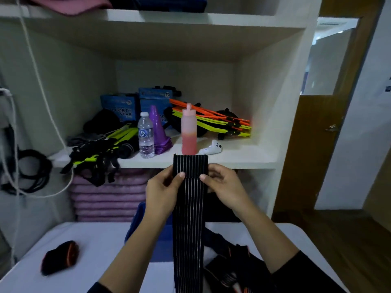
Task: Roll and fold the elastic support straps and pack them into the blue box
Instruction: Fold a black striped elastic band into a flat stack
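A long black elastic strap (189,218) with thin pale stripes hangs straight down in front of me, its top end raised to shelf height. My left hand (163,187) pinches its left edge near the top, thumb on the front. On the opposite edge, at the same height, my right hand (222,185) pinches it. Behind the strap and my left forearm stands the blue box (137,220) on the white table (95,240), mostly hidden. A rolled black strap with orange trim (60,258) lies on the table's left. More black and orange straps (232,265) lie in a heap at the right.
The white shelf (232,159) behind holds a water bottle (146,135), a pink bottle (189,130), purple cones (157,130), blue cartons (120,106), and orange and yellow poles (211,121). Purple mats (105,199) are stacked underneath. Cables hang at the left. A wooden door (317,134) stands right.
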The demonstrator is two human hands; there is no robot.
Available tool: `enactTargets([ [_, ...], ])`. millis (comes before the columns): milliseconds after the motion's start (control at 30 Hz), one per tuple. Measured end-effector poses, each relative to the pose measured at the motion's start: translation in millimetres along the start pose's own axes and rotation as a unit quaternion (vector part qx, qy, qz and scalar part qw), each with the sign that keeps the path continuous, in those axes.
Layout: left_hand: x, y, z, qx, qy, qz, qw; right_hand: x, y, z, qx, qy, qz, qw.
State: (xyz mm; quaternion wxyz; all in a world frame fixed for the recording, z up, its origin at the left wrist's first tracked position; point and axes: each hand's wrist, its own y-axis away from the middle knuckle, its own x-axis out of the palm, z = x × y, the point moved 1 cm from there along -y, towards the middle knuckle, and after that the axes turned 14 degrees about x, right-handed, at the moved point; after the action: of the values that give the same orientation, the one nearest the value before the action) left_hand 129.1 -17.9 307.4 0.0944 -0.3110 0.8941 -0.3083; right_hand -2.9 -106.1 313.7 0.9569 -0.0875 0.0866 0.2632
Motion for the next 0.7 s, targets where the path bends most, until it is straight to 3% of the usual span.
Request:
enactTargets([
  [400, -188.8, -21.5, 2.2, -0.003, -0.166, -0.046, 0.985, 181.9, -18.1, 41.1, -0.015, -0.019, 0.035, 0.999],
  [700, -257.0, -60.1, 73.1, -0.092, -0.251, -0.033, 0.963, 272.6, -88.2, 6.8, 0.078, 0.057, -0.005, 0.995],
])
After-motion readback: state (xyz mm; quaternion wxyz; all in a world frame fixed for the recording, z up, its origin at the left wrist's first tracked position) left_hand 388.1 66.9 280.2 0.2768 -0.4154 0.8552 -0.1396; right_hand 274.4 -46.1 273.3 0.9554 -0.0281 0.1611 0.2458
